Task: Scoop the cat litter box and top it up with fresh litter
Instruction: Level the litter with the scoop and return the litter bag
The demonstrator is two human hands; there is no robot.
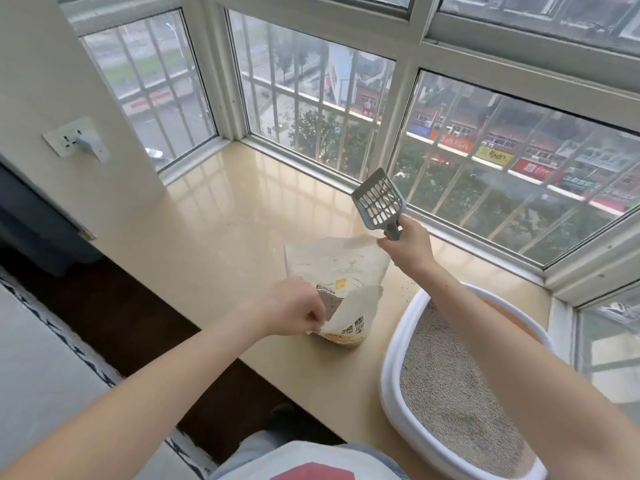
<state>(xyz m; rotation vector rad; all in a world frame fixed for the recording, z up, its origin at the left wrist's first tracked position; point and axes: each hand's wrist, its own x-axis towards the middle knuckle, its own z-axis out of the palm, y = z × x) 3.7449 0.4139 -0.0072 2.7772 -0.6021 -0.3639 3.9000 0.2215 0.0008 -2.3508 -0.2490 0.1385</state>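
While both arms reach over the beige window ledge (214,216), a wall socket (74,139) with a white plug sits far left on the wall. Left hand (294,308): fingers curled, pinching the near flap of the open litter bag (341,268) at its lower left edge; grey litter visible in the bag mouth just beside the fingertips. Bag stands on the ledge, mouth spread wide, between the two hands. Right hand (407,245): above and behind the bag, fingers closed round the handle of a grey slotted litter scoop (379,199); the fingertips also appear to touch the bag's far top edge, though whether they grip it cannot be told. Scoop head points up and away toward the barred window (311,109), tilted, held clear of the bag. Further right, the white-rimmed litter box (393,358) rests on the ledge under the right forearm, holding grey litter; a few stray grains lie on the ledge between bag and box.
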